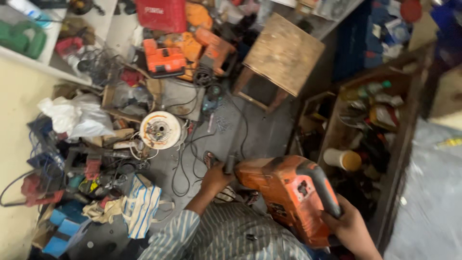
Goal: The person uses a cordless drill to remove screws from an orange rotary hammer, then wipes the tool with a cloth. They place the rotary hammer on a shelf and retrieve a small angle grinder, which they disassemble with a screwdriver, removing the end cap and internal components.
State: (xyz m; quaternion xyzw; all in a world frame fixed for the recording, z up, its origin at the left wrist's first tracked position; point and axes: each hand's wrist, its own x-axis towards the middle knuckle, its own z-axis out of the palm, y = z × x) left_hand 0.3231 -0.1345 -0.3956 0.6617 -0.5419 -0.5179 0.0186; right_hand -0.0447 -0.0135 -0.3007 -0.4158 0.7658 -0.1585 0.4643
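Note:
I hold a large orange power tool (284, 192) with a black handle over my lap. My right hand (349, 226) grips the black rear handle. My left hand (215, 178) is closed around the dark front end of the tool. My striped sleeve (178, 233) and striped trousers fill the lower middle of the view. The picture is blurred.
The grey floor (260, 130) carries black cables, a white round disc (160, 129), a striped cloth bag (140, 204) and white plastic bags (77, 115). Orange and red tool cases (166, 58) lie behind. A wooden stool (284, 53) stands at the back; a shelf of bottles (370, 115) at right.

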